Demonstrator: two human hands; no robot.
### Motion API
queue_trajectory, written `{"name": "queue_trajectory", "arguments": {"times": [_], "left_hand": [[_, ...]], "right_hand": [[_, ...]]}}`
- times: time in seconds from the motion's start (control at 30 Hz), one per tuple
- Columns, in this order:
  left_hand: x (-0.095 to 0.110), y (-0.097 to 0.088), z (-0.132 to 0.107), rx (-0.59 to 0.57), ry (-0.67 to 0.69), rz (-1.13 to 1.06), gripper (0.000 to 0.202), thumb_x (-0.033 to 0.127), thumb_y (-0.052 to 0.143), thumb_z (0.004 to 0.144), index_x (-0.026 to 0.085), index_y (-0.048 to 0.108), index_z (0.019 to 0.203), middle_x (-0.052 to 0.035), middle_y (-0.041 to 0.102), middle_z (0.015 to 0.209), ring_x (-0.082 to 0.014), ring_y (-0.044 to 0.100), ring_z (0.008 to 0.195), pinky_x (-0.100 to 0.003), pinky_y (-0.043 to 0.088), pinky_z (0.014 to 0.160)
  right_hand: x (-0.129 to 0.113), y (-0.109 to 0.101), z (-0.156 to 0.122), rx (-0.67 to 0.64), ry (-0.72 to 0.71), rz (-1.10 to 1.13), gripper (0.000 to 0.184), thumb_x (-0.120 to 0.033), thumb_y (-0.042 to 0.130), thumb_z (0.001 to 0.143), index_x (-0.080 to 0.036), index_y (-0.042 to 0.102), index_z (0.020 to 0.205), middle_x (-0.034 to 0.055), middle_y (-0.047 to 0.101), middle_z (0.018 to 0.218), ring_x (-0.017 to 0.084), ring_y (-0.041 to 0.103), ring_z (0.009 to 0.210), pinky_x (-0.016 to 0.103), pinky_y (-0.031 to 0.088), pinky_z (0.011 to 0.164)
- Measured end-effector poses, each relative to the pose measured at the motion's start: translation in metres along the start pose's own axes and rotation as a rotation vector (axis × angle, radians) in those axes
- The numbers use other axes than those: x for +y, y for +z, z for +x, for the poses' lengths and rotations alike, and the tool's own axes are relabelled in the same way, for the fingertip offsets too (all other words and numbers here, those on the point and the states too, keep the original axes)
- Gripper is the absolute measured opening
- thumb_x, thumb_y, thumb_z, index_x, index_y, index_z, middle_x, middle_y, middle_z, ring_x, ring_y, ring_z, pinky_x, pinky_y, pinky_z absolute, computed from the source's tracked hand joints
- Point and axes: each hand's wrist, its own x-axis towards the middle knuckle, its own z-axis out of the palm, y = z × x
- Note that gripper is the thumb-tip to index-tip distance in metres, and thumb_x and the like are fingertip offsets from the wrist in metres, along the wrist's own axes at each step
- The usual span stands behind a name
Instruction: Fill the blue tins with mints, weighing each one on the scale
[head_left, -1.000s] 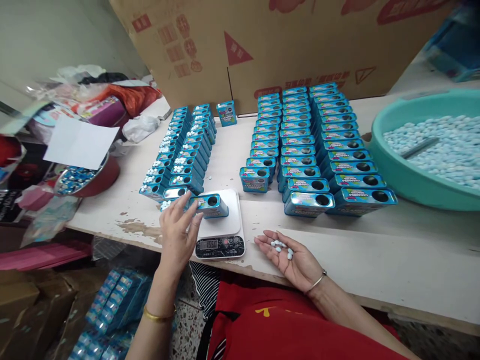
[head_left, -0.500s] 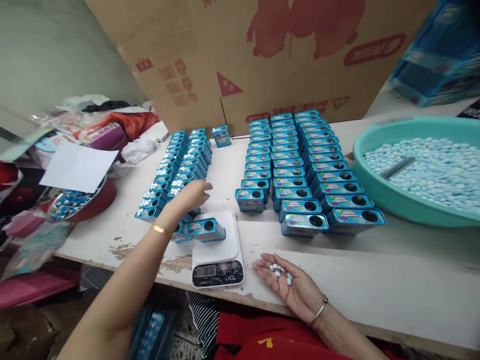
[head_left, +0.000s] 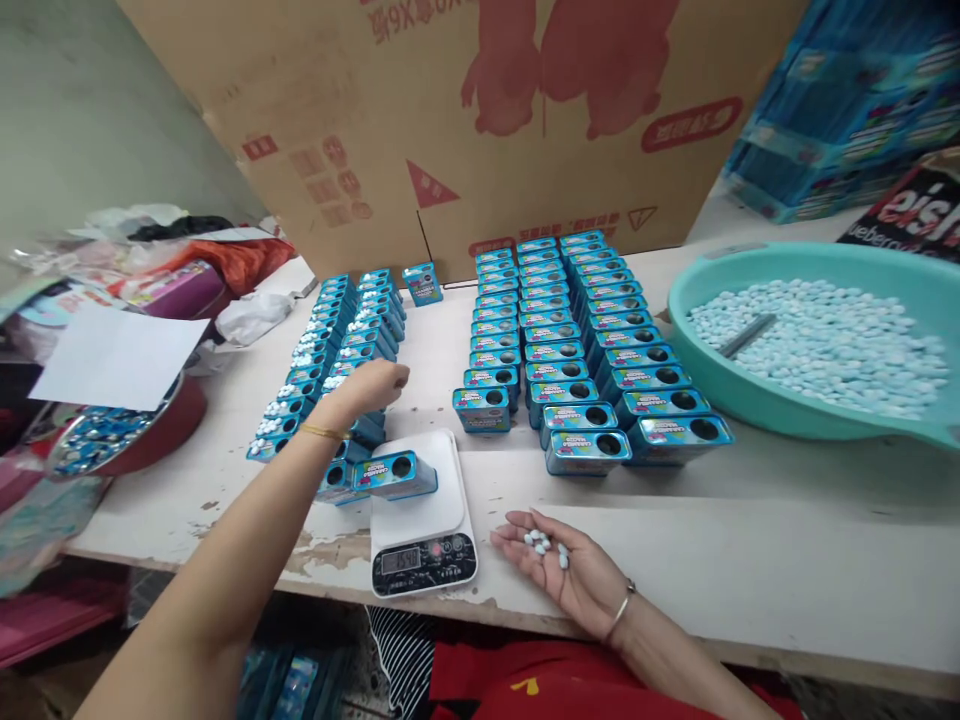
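My left hand (head_left: 375, 388) hangs over the left rows of small blue tins (head_left: 341, 345), fingers curled closed; whatever they hold is hidden. Pale blue candies heap over the openings of many of those tins. Palm up above the table's front edge, my right hand (head_left: 562, 570) cups several pale blue candies (head_left: 541, 542). Between my hands is a white kitchen scale (head_left: 420, 515) with a lit display. A tin (head_left: 394, 475) with a dark round opening rests on the scale's left side, touching another tin (head_left: 335, 483) beside it.
Three rows of tins (head_left: 559, 375) with dark openings stand right of centre. A turquoise basin (head_left: 694, 350) holds candies and a grey scoop-like tool (head_left: 750, 335). Behind stands a big carton (head_left: 360, 90). A red bowl (head_left: 180, 425) of wrapped pieces sits left, partly under white paper (head_left: 120, 355).
My left hand's fingers have curled in from a looser, more extended pose, still over the left tins. The candies have shifted slightly in my right palm. The whole view has swung a little.
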Motion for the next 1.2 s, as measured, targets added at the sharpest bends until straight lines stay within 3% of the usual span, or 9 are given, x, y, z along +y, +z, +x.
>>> {"name": "queue_trajectory", "arguments": {"times": [0.1, 0.2, 0.37, 0.53, 0.7, 0.83, 0.93, 1.07, 1.2], "left_hand": [[-0.006, -0.005, -0.006, 0.02, -0.012, -0.034, 0.026, 0.02, 0.049, 0.083, 0.014, 0.059, 0.106, -0.0087, 0.064, 0.096, -0.0189, 0.058, 0.09, -0.029, 0.043, 0.078], [0.001, 0.005, -0.001, -0.076, 0.027, -0.083, 0.033, 0.027, 0.058, 0.08, 0.014, 0.057, 0.111, -0.0059, 0.065, 0.095, -0.0167, 0.059, 0.083, -0.03, 0.046, 0.074], [0.024, 0.022, 0.017, -0.194, 0.11, -0.114, 0.023, 0.032, 0.061, 0.081, 0.014, 0.061, 0.094, -0.0036, 0.064, 0.085, -0.0126, 0.058, 0.072, -0.029, 0.048, 0.069], [0.026, 0.001, 0.013, -0.151, 0.135, -0.126, 0.011, 0.024, 0.058, 0.081, 0.014, 0.06, 0.076, -0.0019, 0.062, 0.073, -0.0117, 0.056, 0.067, -0.025, 0.045, 0.064], [0.053, -0.057, -0.045, 0.038, 0.185, -0.224, 0.018, 0.021, 0.043, 0.087, 0.016, 0.059, 0.093, -0.002, 0.064, 0.083, -0.0109, 0.057, 0.072, -0.022, 0.041, 0.065], [0.11, -0.076, -0.113, 0.116, 0.525, -0.304, 0.015, 0.028, 0.048, 0.087, 0.019, 0.06, 0.091, -0.0016, 0.063, 0.087, -0.0122, 0.057, 0.076, -0.024, 0.041, 0.067], [0.118, -0.057, -0.143, 0.262, 0.499, -0.228, 0.033, 0.04, 0.055, 0.084, 0.023, 0.056, 0.112, -0.0064, 0.061, 0.107, -0.0202, 0.056, 0.098, -0.033, 0.043, 0.083], [0.071, -0.01, -0.15, 0.383, 0.175, -0.173, 0.062, 0.056, 0.06, 0.075, 0.023, 0.047, 0.126, -0.0108, 0.053, 0.125, -0.0287, 0.05, 0.112, -0.044, 0.04, 0.094], [0.047, 0.012, -0.144, 0.271, 0.174, -0.242, 0.034, 0.042, 0.048, 0.086, 0.023, 0.054, 0.114, -0.0091, 0.061, 0.111, -0.0234, 0.058, 0.098, -0.038, 0.044, 0.085]], "right_hand": [[0.002, 0.009, 0.004, 0.0, 0.009, -0.013, 0.015, -0.015, 0.054, 0.085, -0.004, 0.061, 0.091, 0.0157, 0.071, 0.084, 0.025, 0.07, 0.09, 0.027, 0.057, 0.078], [0.007, 0.014, 0.005, 0.01, 0.015, -0.019, 0.016, -0.016, 0.054, 0.085, -0.003, 0.061, 0.092, 0.0155, 0.071, 0.082, 0.023, 0.071, 0.084, 0.026, 0.057, 0.075], [0.012, 0.01, 0.002, 0.016, -0.006, -0.007, 0.018, -0.018, 0.057, 0.084, -0.002, 0.061, 0.092, 0.0155, 0.071, 0.082, 0.022, 0.071, 0.082, 0.024, 0.057, 0.073], [0.004, 0.01, 0.002, -0.005, -0.044, 0.003, 0.018, -0.021, 0.058, 0.084, -0.004, 0.061, 0.089, 0.0145, 0.071, 0.081, 0.023, 0.071, 0.086, 0.025, 0.056, 0.077], [-0.002, 0.028, -0.003, -0.048, -0.061, 0.019, 0.023, -0.026, 0.054, 0.087, -0.004, 0.061, 0.089, 0.0149, 0.07, 0.082, 0.023, 0.071, 0.084, 0.026, 0.056, 0.074], [0.002, 0.045, -0.01, -0.122, -0.013, 0.056, 0.034, -0.036, 0.047, 0.091, -0.005, 0.061, 0.09, 0.0118, 0.068, 0.074, 0.018, 0.069, 0.067, 0.023, 0.054, 0.057], [0.005, 0.044, -0.013, -0.138, 0.03, 0.073, 0.027, -0.029, 0.045, 0.091, -0.007, 0.06, 0.086, 0.0036, 0.061, 0.061, 0.007, 0.054, 0.042, 0.013, 0.033, 0.034], [0.006, 0.021, -0.013, -0.062, 0.051, 0.026, 0.023, -0.022, 0.045, 0.09, -0.009, 0.057, 0.076, -0.0003, 0.054, 0.053, 0.002, 0.036, 0.033, 0.012, 0.015, 0.029], [0.005, -0.001, -0.01, 0.033, 0.019, -0.035, 0.023, -0.023, 0.045, 0.09, -0.01, 0.056, 0.075, -0.0013, 0.053, 0.053, 0.002, 0.035, 0.033, 0.012, 0.013, 0.03]]}}
